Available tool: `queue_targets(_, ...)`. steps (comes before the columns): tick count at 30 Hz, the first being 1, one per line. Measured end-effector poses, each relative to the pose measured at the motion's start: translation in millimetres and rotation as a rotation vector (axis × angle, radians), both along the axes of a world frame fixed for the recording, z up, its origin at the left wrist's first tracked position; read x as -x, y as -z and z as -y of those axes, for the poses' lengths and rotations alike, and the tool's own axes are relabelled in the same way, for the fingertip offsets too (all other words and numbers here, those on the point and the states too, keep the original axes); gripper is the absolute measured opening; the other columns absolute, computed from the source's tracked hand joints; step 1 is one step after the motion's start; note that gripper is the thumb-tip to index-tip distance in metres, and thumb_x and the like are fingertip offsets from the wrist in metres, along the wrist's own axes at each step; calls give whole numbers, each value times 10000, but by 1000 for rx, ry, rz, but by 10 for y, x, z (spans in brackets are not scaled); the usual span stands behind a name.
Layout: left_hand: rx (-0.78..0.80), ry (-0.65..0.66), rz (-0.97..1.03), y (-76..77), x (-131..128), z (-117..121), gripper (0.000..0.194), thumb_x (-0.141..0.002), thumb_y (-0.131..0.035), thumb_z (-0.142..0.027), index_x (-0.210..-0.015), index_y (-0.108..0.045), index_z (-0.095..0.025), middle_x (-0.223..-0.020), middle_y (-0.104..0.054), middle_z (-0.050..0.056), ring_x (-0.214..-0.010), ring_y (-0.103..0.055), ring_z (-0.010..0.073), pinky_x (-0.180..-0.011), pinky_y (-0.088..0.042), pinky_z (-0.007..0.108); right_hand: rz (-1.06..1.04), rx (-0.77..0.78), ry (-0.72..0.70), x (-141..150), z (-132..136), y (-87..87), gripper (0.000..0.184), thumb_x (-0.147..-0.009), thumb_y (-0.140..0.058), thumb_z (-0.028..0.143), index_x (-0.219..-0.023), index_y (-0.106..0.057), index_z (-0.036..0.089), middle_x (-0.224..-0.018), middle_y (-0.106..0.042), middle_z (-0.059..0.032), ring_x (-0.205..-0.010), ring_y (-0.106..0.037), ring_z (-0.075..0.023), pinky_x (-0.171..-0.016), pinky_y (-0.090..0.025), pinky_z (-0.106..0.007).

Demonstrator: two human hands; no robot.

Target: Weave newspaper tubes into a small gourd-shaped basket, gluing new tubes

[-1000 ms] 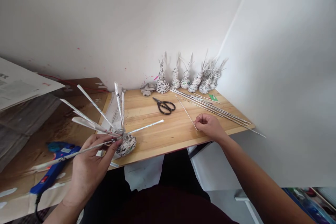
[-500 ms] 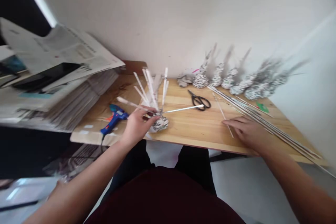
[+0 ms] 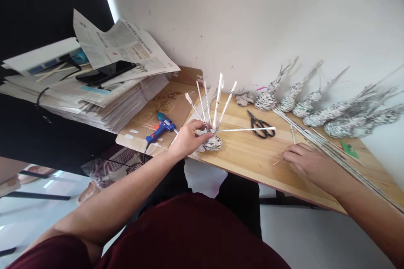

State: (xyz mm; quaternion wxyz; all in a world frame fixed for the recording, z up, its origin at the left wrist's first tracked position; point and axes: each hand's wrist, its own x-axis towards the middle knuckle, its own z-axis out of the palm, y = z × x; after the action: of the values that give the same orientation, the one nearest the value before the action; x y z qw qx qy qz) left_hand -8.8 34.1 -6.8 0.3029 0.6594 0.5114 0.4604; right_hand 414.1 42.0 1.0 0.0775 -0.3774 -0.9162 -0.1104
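My left hand (image 3: 192, 138) pinches the upper part of a small woven newspaper piece (image 3: 212, 143) near the table's front edge. Several rolled paper tubes (image 3: 217, 101) fan upward from it, and one long paper tube (image 3: 246, 129) points right. My right hand (image 3: 303, 159) rests low over the wooden table (image 3: 243, 151), its fingers closed on a thin stick (image 3: 277, 162) whose tip pokes out to the left. Just behind those fingers lies a short length of white tube (image 3: 293, 134); whether it joins the stick is hidden.
Black-handled scissors (image 3: 262, 128) lie mid-table. A blue glue gun (image 3: 160, 128) sits left, beside stacked newspapers (image 3: 132, 105) topped by a phone (image 3: 107, 72). Woven newspaper pieces (image 3: 295, 96) line the wall. Long paper tubes (image 3: 328, 147) run along the right, near a green card (image 3: 349, 148).
The view has swung left, so things appear further right. My left hand keeps its hold on the woven piece. The stick at my right hand now shows only a short tip left of the fingers.
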Motion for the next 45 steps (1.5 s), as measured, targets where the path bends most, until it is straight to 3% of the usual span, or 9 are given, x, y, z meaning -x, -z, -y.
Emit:
queue_targets(4, 37, 16, 90, 31, -39, 29, 278, -817, -777, -369, -1032, -767, -192, -1078, -712, 82, -953, -694, 181, -741, -621, 267, 4, -20, -45, 185, 5, -19, 270, -904, -472, 106, -937, -706, 236, -970, -741, -87, -930, -673, -263, -845, -541, -410)
queue_targets(9, 41, 53, 177, 33, -116, 59, 218, -825, -755, -312, -1001, -747, -185, -1090, -723, 75, -987, -700, 189, -746, -616, 265, -355, -147, -38, 590, 175, -56, 240, -940, -505, 134, -1075, -672, 242, -1091, -770, -89, -1031, -721, -272, -968, -532, -447)
queue_targets(15, -17, 31, 129, 11, -146, 85, 188, -816, -766, -282, -985, -763, -200, -1117, -675, 87, -1016, -682, 202, -702, -608, 253, -510, -70, -214, 1251, 565, -126, 314, -937, -535, 75, -1159, -608, 284, -977, -760, -44, -869, -730, -215, -812, -584, -350)
queue_targets(19, -12, 30, 136, -16, -182, 109, 227, -806, -785, -259, -1024, -761, -199, -1101, -670, 81, -993, -678, 187, -728, -608, 255, -615, 11, -32, 1557, 603, -175, 204, -1007, -513, 155, -1139, -623, 266, -993, -766, -56, -877, -742, -206, -801, -582, -319)
queue_targets(23, 15, 33, 183, -16, -235, 125, 287, -801, -795, -236, -1071, -709, -194, -1121, -673, 68, -913, -681, 150, -736, -598, 251, -821, 248, 197, 1651, 497, -200, 167, -1014, -513, 271, -1115, -643, 243, -986, -767, -74, -766, -739, -199, -718, -587, -327)
queue_targets(26, -16, 29, 182, 1, -260, 138, 339, -797, -795, -205, -1095, -634, -209, -1117, -666, 47, -871, -676, 133, -746, -595, 263, -887, 376, 261, 1678, 451, -219, 176, -988, -536, 309, -1095, -650, 228, -966, -760, -78, -700, -726, -188, -681, -583, -330)
queue_targets(35, -53, 43, 272, 13, -306, 142, 579, -730, -852, -174, -1090, -402, -228, -1083, -619, 32, -854, -687, 138, -731, -584, 281, -791, 238, 173, 1803, 407, -324, 256, -992, -517, 252, -1155, -713, 231, -1034, -794, -80, -805, -761, -212, -745, -596, -355)
queue_targets(39, -38, 80, 240, 14, -274, 97, 613, -722, -858, -170, -1207, -487, -224, -1052, -630, 26, -875, -674, 144, -727, -569, 270, -748, 213, 131, 1801, 357, -341, 278, -987, -519, 212, -1141, -750, 236, -979, -804, -58, -858, -767, -227, -773, -596, -371)
queue_targets(45, 30, 147, 251, 33, -221, 38, 269, -783, -815, -294, -995, -699, -176, -1047, -676, 66, -952, -667, 185, -760, -595, 290, -733, 248, 137, 1771, 332, -361, 254, -967, -553, 197, -1081, -773, 246, -952, -814, -40, -780, -754, -208, -700, -581, -337)
